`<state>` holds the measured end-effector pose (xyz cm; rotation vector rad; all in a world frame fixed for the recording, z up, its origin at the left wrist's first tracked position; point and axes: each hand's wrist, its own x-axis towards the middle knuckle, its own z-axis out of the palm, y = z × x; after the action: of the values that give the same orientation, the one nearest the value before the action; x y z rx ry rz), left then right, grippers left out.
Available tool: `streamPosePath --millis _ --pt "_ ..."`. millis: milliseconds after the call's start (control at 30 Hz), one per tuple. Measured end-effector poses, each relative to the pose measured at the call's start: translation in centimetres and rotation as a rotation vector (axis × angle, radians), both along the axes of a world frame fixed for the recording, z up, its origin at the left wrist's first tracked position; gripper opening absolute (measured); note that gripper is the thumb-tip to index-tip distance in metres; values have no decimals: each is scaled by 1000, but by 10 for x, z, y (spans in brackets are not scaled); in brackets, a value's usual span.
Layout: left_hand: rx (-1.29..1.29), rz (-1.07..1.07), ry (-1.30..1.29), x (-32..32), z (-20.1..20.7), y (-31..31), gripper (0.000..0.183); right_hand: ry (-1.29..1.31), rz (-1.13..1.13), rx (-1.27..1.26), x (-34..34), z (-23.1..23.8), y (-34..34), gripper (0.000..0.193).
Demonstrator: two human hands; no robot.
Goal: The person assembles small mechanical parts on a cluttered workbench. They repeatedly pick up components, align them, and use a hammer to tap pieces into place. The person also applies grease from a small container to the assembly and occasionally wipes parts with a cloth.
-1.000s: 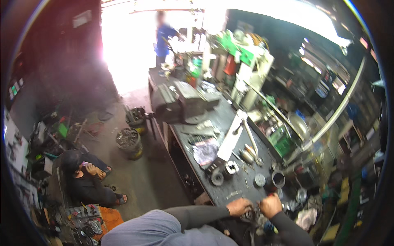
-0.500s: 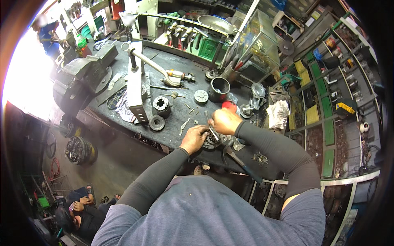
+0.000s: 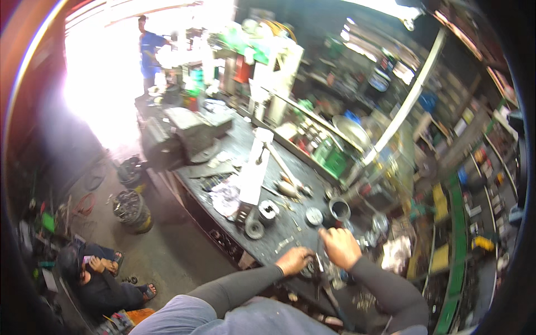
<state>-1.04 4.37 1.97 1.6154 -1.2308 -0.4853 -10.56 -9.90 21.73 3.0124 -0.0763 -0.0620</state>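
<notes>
My left hand (image 3: 293,261) rests at the bench's near edge, its fingers closed on the rim of a dark round metal part (image 3: 307,271). Just right of it, my right hand (image 3: 341,247) is curled in a fist around a shiny metal hand tool (image 3: 319,262), which stands over that part; blur hides the tool's exact kind. A hammer (image 3: 331,301) lies close by, below the right hand. Farther off are a pale round disc (image 3: 314,216), a dark metal cup (image 3: 339,209), a slotted cylindrical housing (image 3: 268,210) and a thick ring (image 3: 254,229).
A large vise (image 3: 187,137) sits at the bench's far left, with a white metal upright (image 3: 256,170) and a crumpled rag (image 3: 225,197) nearer. Shelves (image 3: 458,223) line the right. One person sits low at left; another, in blue, stands at the bright doorway.
The view has swung up and left, so the bench appears lower and the doorway shows more. Both hands stay at the round part; the right fist appears slightly farther from the left hand.
</notes>
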Motion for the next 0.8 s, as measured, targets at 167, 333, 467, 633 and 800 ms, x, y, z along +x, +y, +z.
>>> streamPosePath --millis 167,333,467,633,800 --pt "-19 -8 -83 0 -25 -2 26 220 363 9 3 -31 -8 32" --pt "-22 -48 -44 -9 -21 -14 31 299 -257 384 1 -88 -52 44" --pt "-16 -59 -13 1 -28 -10 31 -136 325 1 8 0 -5 25" --pt "-39 -67 -42 -4 -25 -9 31 248 268 18 -8 -49 -27 29" --pt "-48 -39 -24 -6 -22 -5 30 178 -216 175 6 -35 -18 35"
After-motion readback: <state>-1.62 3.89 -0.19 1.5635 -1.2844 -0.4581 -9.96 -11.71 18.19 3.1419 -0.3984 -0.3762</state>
